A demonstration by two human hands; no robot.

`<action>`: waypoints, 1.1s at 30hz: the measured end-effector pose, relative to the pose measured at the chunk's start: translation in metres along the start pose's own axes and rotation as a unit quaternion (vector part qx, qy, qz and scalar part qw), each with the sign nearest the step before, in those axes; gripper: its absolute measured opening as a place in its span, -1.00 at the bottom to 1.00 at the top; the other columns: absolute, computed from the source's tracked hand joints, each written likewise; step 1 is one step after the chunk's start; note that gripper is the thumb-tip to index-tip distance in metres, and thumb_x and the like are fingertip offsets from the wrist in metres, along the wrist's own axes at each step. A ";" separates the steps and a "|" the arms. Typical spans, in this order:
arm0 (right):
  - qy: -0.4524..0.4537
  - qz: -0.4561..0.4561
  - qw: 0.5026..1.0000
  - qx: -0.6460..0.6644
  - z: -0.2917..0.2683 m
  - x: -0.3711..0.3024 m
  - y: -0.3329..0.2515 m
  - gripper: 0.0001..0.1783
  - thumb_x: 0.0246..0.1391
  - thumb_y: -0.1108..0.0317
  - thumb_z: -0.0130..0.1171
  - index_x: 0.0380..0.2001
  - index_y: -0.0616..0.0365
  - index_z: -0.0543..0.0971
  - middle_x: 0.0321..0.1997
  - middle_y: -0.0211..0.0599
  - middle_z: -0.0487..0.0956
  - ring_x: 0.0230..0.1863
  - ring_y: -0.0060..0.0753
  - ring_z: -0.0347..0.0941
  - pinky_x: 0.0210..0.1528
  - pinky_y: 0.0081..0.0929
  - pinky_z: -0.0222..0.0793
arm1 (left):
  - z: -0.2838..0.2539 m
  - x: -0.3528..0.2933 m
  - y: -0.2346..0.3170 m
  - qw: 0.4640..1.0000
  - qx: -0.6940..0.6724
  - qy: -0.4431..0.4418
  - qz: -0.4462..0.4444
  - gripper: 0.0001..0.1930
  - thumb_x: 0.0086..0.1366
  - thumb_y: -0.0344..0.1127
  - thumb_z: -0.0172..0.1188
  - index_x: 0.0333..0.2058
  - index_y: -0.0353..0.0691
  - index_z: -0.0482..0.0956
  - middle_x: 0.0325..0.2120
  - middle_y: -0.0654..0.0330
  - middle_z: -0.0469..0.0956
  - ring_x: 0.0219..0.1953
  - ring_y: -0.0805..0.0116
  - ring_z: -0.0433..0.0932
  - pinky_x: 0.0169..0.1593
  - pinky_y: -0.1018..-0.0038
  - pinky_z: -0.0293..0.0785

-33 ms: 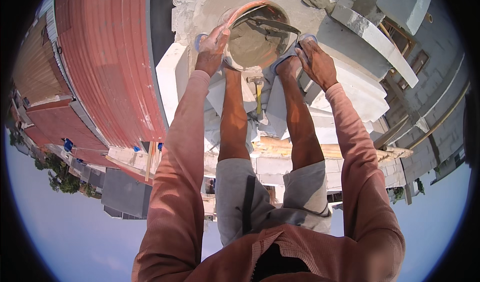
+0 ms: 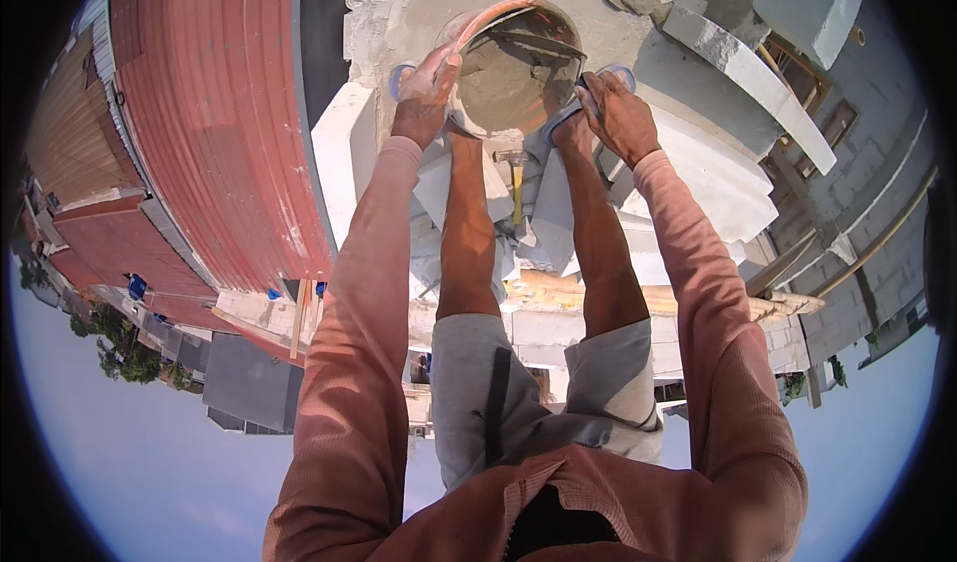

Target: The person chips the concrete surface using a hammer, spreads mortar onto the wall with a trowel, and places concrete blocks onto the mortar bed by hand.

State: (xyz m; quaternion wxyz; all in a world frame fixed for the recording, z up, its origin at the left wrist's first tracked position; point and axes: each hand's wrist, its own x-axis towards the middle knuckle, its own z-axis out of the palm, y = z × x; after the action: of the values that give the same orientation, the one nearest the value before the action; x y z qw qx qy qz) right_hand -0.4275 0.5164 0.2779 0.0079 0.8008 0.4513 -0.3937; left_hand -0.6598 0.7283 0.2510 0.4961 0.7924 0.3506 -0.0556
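Note:
Between my feet stands an orange bucket (image 2: pixel 477 22), crusted with grey and holding wet mortar (image 2: pixel 503 86). My left hand (image 2: pixel 427 96) grips its left rim, thumb at the lip and fingers down the outer wall. At the right rim my right hand (image 2: pixel 620 116) is closed round the handle of a trowel (image 2: pixel 540 46). The trowel's dark blade reaches across the inside of the bucket, above the mortar; the handle is mostly hidden by my fingers. A hammer (image 2: pixel 516 191) with a yellow handle lies between my shins, below the bucket.
Pale blocks (image 2: pixel 703 178) and broken slabs lie to the right and under my legs. A curved slab (image 2: pixel 748 84) sits at the upper right. Left is a red corrugated metal roof (image 2: pixel 214 114), past a drop at the wall's edge. Wooden poles (image 2: pixel 788 306) lie behind my legs.
My right hand has shifted slightly left, closer to the bucket's rim, and the trowel has turned a little with it. My left hand stays on the rim.

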 end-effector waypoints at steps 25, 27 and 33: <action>-0.026 -0.019 0.959 0.282 -0.054 0.103 0.030 -0.49 0.15 -0.11 0.17 -0.22 0.17 0.63 -0.39 -0.31 0.58 -0.46 -0.40 0.49 -0.43 -0.41 0.39 | -0.020 -0.032 -0.069 0.856 -0.361 0.109 -0.354 -0.35 0.34 0.24 0.01 0.24 -0.06 0.37 0.13 0.14 0.42 0.20 0.27 0.31 0.27 0.34 0.14; 0.042 -0.073 0.976 0.203 -0.036 0.135 0.035 -0.50 0.18 -0.08 0.13 -0.14 0.18 0.60 -0.26 -0.18 0.62 -0.34 -0.20 0.57 -0.32 -0.26 0.48 | -0.014 -0.030 -0.066 0.849 -0.372 0.111 -0.358 -0.36 0.35 0.23 0.01 0.24 -0.07 0.37 0.12 0.15 0.43 0.19 0.27 0.32 0.27 0.34 0.14; 0.169 -0.115 0.978 -0.033 0.006 0.152 0.052 -0.56 0.31 0.14 -0.03 0.10 0.22 0.44 -0.03 0.09 0.52 -0.11 0.23 0.48 -0.05 -0.05 0.41 | -0.010 -0.023 -0.061 0.863 -0.362 0.107 -0.337 -0.39 0.37 0.20 -0.02 0.22 -0.09 0.40 0.07 0.15 0.48 0.11 0.28 0.39 0.18 0.36 0.27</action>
State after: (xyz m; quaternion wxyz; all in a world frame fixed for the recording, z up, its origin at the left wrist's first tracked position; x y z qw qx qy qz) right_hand -0.3501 0.5921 0.1594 -0.0872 0.7979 0.5480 -0.2353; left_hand -0.7172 0.7405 0.2201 0.6584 0.3918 0.6426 -0.0031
